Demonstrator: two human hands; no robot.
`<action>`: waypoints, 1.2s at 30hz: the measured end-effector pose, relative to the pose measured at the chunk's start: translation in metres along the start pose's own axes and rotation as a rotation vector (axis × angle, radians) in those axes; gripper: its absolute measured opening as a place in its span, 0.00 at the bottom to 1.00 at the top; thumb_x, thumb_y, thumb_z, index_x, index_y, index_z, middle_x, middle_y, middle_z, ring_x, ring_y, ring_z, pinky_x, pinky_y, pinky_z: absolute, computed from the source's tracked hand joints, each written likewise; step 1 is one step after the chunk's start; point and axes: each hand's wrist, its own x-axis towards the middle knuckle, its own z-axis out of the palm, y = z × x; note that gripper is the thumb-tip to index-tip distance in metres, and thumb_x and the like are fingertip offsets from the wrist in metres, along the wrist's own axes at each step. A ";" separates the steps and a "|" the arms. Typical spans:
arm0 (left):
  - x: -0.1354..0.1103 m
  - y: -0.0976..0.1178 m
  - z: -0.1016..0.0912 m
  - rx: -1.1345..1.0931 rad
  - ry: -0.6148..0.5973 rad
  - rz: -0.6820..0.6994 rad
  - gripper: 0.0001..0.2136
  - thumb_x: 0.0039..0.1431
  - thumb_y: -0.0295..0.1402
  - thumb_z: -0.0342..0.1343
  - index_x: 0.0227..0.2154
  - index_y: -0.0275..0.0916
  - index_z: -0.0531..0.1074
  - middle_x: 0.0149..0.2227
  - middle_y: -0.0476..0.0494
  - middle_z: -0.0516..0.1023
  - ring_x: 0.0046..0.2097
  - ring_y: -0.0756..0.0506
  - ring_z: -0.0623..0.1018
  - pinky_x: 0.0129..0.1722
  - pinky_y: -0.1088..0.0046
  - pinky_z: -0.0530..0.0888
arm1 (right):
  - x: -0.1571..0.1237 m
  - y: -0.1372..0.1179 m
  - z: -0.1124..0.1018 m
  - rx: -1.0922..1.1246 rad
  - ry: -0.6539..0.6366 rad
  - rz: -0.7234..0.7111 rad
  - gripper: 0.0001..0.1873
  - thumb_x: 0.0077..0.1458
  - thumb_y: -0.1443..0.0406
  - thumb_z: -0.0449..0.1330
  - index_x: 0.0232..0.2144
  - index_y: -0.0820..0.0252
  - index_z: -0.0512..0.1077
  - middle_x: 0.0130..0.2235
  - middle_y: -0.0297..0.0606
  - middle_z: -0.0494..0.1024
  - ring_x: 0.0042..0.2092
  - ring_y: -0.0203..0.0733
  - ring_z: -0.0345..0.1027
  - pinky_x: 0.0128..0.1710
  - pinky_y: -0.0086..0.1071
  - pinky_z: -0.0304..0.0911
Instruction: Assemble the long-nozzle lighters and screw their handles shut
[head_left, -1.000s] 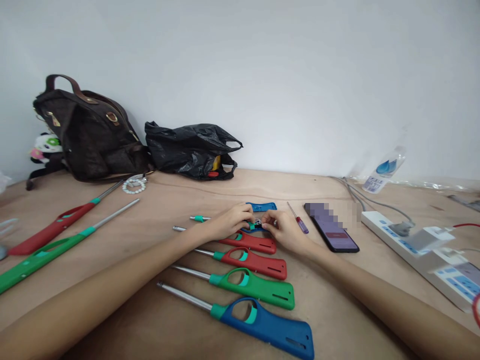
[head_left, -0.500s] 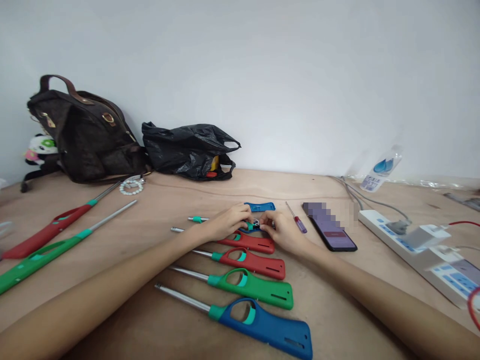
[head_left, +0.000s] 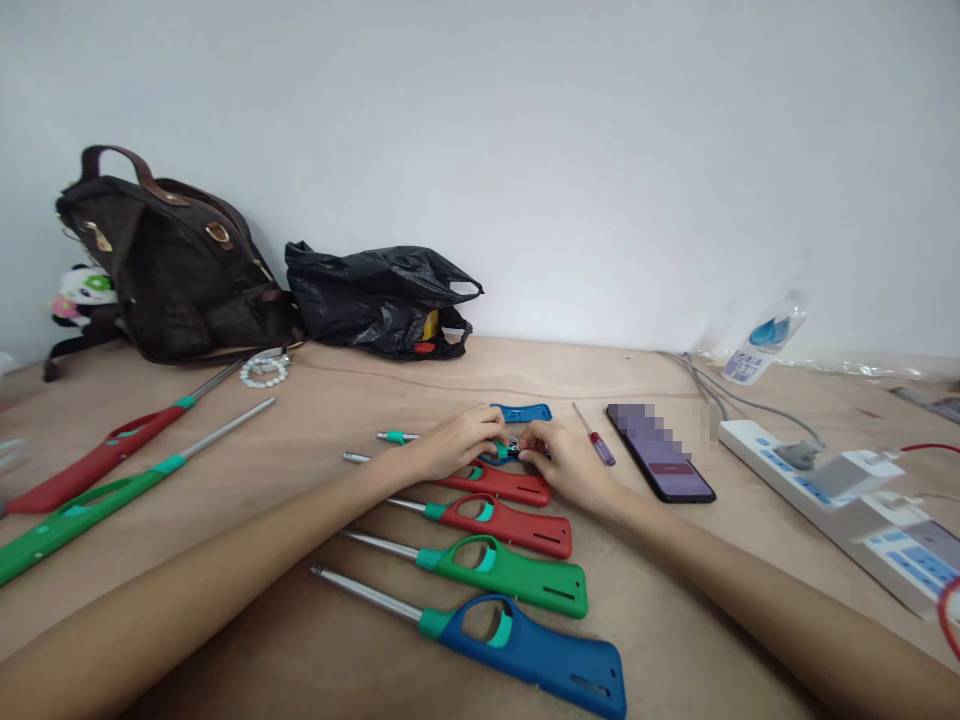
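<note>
An opened blue gas lighter (head_left: 511, 449) lies at the far end of a row of lighters, its dark and turquoise inner parts partly covered by fingers. My left hand (head_left: 474, 440) is closed on it near the trigger. From the other side, my right hand (head_left: 559, 456) pinches at the inner parts, where a thin pale wire shows. Just beyond lies a loose blue handle half (head_left: 527, 412). Nearer me are a red lighter (head_left: 521, 486), another red lighter (head_left: 529, 527), a green lighter (head_left: 525, 578) and a whole blue lighter (head_left: 555, 660), with barrels pointing left.
A purple screwdriver (head_left: 600, 450) and a phone (head_left: 660, 455) lie right of my hands, before a power strip (head_left: 765, 460) and a plastic bottle (head_left: 766, 340). At left are a long red lighter (head_left: 112, 450), a long green one (head_left: 97, 505), a backpack (head_left: 187, 270) and a black bag (head_left: 367, 295).
My hands stay almost in place, with small finger movements over the inner parts of the opened lighter. The whole view shifts very slightly.
</note>
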 end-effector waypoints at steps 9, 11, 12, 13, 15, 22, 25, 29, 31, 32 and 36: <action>-0.002 -0.003 0.004 -0.068 0.081 0.009 0.10 0.60 0.21 0.49 0.39 0.35 0.73 0.42 0.41 0.71 0.45 0.45 0.72 0.47 0.71 0.68 | -0.001 0.000 0.001 0.009 0.018 0.024 0.05 0.53 0.73 0.58 0.28 0.60 0.68 0.30 0.36 0.75 0.33 0.39 0.66 0.33 0.30 0.57; -0.002 -0.004 0.004 -0.077 0.097 0.020 0.10 0.59 0.21 0.48 0.38 0.36 0.72 0.42 0.41 0.71 0.45 0.45 0.72 0.46 0.71 0.68 | -0.001 -0.001 0.001 0.004 0.025 0.016 0.05 0.53 0.74 0.58 0.28 0.60 0.68 0.30 0.36 0.75 0.33 0.39 0.66 0.33 0.30 0.57; -0.002 -0.004 0.004 -0.082 0.103 0.026 0.10 0.58 0.20 0.48 0.38 0.35 0.72 0.41 0.41 0.72 0.44 0.45 0.72 0.46 0.71 0.68 | -0.001 -0.001 0.002 0.000 0.027 0.011 0.06 0.53 0.74 0.58 0.28 0.60 0.68 0.30 0.36 0.75 0.33 0.39 0.66 0.33 0.30 0.57; -0.002 -0.004 0.005 -0.087 0.109 0.032 0.10 0.58 0.19 0.48 0.36 0.35 0.72 0.40 0.42 0.72 0.44 0.45 0.73 0.45 0.71 0.68 | -0.001 -0.001 0.002 -0.008 0.029 0.006 0.06 0.53 0.74 0.58 0.28 0.60 0.68 0.30 0.36 0.75 0.33 0.39 0.66 0.33 0.30 0.57; -0.001 -0.004 0.006 -0.102 0.125 0.041 0.10 0.58 0.19 0.47 0.34 0.35 0.72 0.37 0.43 0.72 0.42 0.46 0.73 0.44 0.72 0.69 | -0.001 -0.001 0.002 -0.028 0.034 0.001 0.06 0.53 0.74 0.58 0.28 0.60 0.68 0.29 0.36 0.75 0.32 0.39 0.66 0.33 0.30 0.57; -0.001 -0.006 0.009 -0.140 0.163 0.051 0.12 0.58 0.18 0.44 0.34 0.35 0.72 0.34 0.45 0.73 0.38 0.48 0.73 0.43 0.72 0.69 | -0.001 -0.002 0.003 -0.039 0.043 0.007 0.05 0.53 0.73 0.58 0.28 0.60 0.68 0.29 0.37 0.74 0.33 0.40 0.66 0.33 0.31 0.57; -0.001 -0.006 0.009 -0.132 0.161 0.057 0.12 0.58 0.18 0.44 0.33 0.35 0.72 0.34 0.44 0.73 0.39 0.47 0.74 0.42 0.73 0.69 | -0.001 -0.002 0.003 -0.020 0.034 0.016 0.05 0.54 0.73 0.57 0.28 0.60 0.68 0.29 0.37 0.74 0.31 0.39 0.65 0.32 0.31 0.56; -0.001 -0.004 0.007 -0.080 0.163 0.047 0.11 0.58 0.18 0.45 0.34 0.35 0.72 0.37 0.42 0.73 0.42 0.46 0.74 0.44 0.72 0.70 | -0.001 -0.001 0.003 -0.016 0.045 0.005 0.06 0.53 0.73 0.58 0.28 0.60 0.68 0.29 0.37 0.74 0.32 0.40 0.66 0.33 0.31 0.57; -0.001 -0.004 0.007 -0.043 0.146 0.043 0.11 0.58 0.19 0.46 0.35 0.35 0.73 0.40 0.41 0.73 0.44 0.45 0.74 0.46 0.71 0.70 | -0.001 -0.001 0.003 -0.016 0.047 0.006 0.06 0.53 0.73 0.58 0.28 0.60 0.68 0.30 0.36 0.75 0.33 0.40 0.66 0.34 0.31 0.57; -0.001 -0.004 0.007 -0.026 0.132 0.043 0.12 0.58 0.19 0.46 0.36 0.35 0.73 0.40 0.41 0.73 0.45 0.45 0.74 0.46 0.71 0.70 | -0.001 0.000 0.003 -0.013 0.044 0.009 0.06 0.53 0.73 0.58 0.28 0.59 0.68 0.30 0.36 0.75 0.33 0.40 0.66 0.34 0.31 0.57; -0.002 -0.004 0.005 0.039 0.087 0.041 0.15 0.53 0.16 0.46 0.38 0.35 0.74 0.43 0.41 0.73 0.47 0.45 0.74 0.48 0.71 0.70 | -0.001 0.002 0.004 -0.002 0.035 0.013 0.05 0.54 0.73 0.58 0.28 0.60 0.68 0.31 0.37 0.75 0.33 0.40 0.66 0.34 0.31 0.57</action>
